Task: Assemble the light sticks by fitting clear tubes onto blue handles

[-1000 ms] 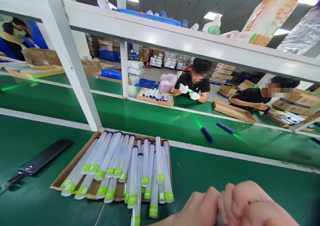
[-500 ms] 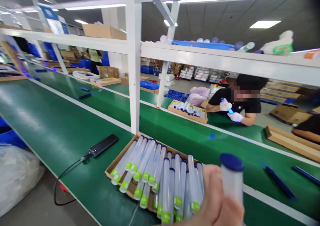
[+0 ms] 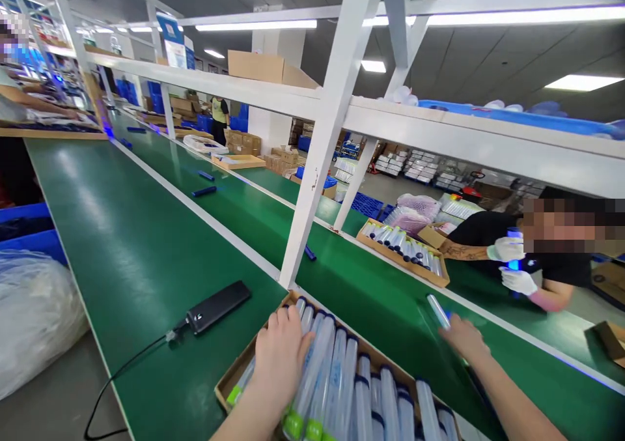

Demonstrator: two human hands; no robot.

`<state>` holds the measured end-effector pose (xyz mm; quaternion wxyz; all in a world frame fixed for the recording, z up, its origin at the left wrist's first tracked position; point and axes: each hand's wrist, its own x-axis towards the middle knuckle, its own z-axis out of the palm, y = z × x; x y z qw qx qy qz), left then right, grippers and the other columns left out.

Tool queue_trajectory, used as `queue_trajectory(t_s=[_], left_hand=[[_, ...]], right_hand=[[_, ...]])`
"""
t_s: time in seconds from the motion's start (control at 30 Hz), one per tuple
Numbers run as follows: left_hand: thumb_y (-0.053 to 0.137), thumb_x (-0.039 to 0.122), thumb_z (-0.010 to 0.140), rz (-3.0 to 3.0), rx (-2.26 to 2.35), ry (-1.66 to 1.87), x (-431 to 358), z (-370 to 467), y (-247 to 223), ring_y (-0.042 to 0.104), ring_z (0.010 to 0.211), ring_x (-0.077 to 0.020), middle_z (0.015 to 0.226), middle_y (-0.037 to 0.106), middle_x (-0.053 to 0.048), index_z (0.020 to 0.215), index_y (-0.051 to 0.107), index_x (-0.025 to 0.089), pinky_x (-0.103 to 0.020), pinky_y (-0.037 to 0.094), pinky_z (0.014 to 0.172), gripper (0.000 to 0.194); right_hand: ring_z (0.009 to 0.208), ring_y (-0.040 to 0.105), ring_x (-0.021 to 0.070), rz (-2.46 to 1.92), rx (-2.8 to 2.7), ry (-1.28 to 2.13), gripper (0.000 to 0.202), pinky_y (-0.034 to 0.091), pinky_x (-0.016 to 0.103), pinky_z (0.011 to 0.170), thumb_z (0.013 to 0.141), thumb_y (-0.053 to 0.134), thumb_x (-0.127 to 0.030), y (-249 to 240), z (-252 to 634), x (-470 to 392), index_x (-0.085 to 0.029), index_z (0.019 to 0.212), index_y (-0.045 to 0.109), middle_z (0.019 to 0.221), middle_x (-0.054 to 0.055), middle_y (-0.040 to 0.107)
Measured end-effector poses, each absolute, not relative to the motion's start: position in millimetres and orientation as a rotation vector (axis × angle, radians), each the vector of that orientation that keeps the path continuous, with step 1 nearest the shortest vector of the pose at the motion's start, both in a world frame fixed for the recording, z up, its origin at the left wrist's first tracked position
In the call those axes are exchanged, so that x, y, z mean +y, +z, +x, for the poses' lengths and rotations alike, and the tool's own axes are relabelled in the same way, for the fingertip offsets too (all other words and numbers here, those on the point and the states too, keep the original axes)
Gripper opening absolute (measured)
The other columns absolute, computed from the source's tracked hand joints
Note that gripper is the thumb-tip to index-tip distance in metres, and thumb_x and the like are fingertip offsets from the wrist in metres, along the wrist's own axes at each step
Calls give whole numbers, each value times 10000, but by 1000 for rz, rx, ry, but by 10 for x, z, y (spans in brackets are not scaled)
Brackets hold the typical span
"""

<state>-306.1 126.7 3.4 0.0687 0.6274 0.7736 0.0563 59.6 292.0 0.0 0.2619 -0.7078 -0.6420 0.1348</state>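
Note:
My left hand (image 3: 278, 353) lies over the left end of a cardboard tray (image 3: 225, 389), its fingers curled round a clear plastic tube (image 3: 303, 317) among others. Several tubes with dark blue caps and bright green ends lie side by side in this tray. Out over the green conveyor belt, my right hand (image 3: 463, 338) is closed on another clear tube (image 3: 437, 311), which points up and left; its lower part is hidden by the fingers. Beneath my right forearm, a dark blue item (image 3: 481, 389) is partly covered.
A black power bank (image 3: 219, 307) with a cable rests left of the tray. A white post (image 3: 317, 148) rises behind it. Across the belt, a gloved co-worker (image 3: 517, 265) holds a blue item beside another tube tray (image 3: 444, 278). Dark blue pieces (image 3: 204, 191) lie along the belt.
The view has swung left. Earlier, one hand held a blue-capped tube close to the camera at right; now both hands show, the left at the tray and the right out over the belt.

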Motion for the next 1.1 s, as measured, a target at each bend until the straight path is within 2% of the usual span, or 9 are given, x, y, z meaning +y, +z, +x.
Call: queue_trajectory(t_s=[0.1, 0.23, 0.33, 0.47, 0.6, 0.73, 0.8, 0.97, 1.1], left_hand=[[473, 266, 1090, 1851, 2192, 96, 1377, -3202, -34, 681, 1155, -339, 1211, 658, -187, 1332, 618, 85, -411, 612, 832, 335], [413, 245, 1104, 1781, 2085, -16, 1432, -3313, -20, 681, 1224, -323, 1321, 644, -203, 1431, 560, 102, -415, 599, 919, 386], [337, 235, 1114, 1723, 2051, -136, 1453, -3377, 10, 682, 1248, -316, 1355, 640, -211, 1423, 557, 117, -406, 588, 930, 397], [302, 219, 1103, 1779, 2012, -105, 1443, -3416, -54, 698, 1197, -299, 1305, 657, -206, 1366, 566, 119, -360, 571, 883, 386], [248, 188, 1074, 1896, 2012, 104, 1413, -3501, -268, 709, 1157, -299, 1244, 690, -199, 1266, 580, 139, -364, 538, 895, 386], [237, 382, 1088, 1781, 1932, 470, 1477, -3619, -426, 718, 1152, -322, 1345, 678, -171, 1322, 502, 199, -391, 536, 891, 398], [253, 462, 1073, 1690, 1876, 607, 1433, -3627, -396, 724, 1114, -323, 1308, 694, -146, 1326, 494, 219, -407, 542, 886, 426], [325, 461, 1036, 1556, 1674, 853, 967, -3511, -129, 694, 1046, -265, 1104, 699, -105, 1291, 522, 191, -398, 531, 978, 421], [273, 500, 1067, 1324, 1647, 900, 529, -3517, -60, 659, 1024, -220, 1087, 661, -77, 1272, 539, 217, -347, 528, 1000, 439]], right_hand=[[1093, 709, 238, -1846, -2024, 378, 180, 623, 425, 944, 1061, 702, -327, -111, -287, 3526, -226, 1210, 717, 1294, 86, 706], [1132, 707, 266, -1656, -2339, 457, 279, 617, 483, 972, 1052, 716, -350, -384, -1689, 4197, -192, 1281, 694, 1329, 97, 695], [1139, 704, 271, -1642, -2443, 481, 316, 621, 484, 964, 1054, 713, -354, -544, -2280, 4428, -200, 1326, 674, 1359, 103, 677], [1127, 708, 271, -1648, -2515, 508, 331, 626, 481, 954, 1051, 717, -354, -594, -2187, 4463, -199, 1339, 665, 1354, 103, 678], [1140, 705, 281, -1633, -2497, 525, 348, 620, 498, 963, 1042, 730, -357, -493, -1454, 4249, -184, 1336, 664, 1344, 103, 681], [1072, 725, 259, -1583, -2411, 557, 351, 638, 468, 919, 1050, 721, -352, -287, -623, 3675, -184, 1351, 653, 1296, 96, 699], [1053, 732, 254, -1480, -2407, 583, 358, 642, 462, 910, 1056, 713, -346, -137, -431, 3311, -184, 1368, 644, 1283, 94, 704], [1291, 645, 310, -932, -2574, 620, 374, 530, 574, 1110, 1068, 684, -290, 168, -1032, 2788, -208, 1428, 619, 1422, 104, 656], [1228, 672, 293, -586, -2751, 584, 312, 559, 545, 1068, 1078, 666, -283, 119, -2149, 2716, -212, 1381, 649, 1344, 95, 687]])
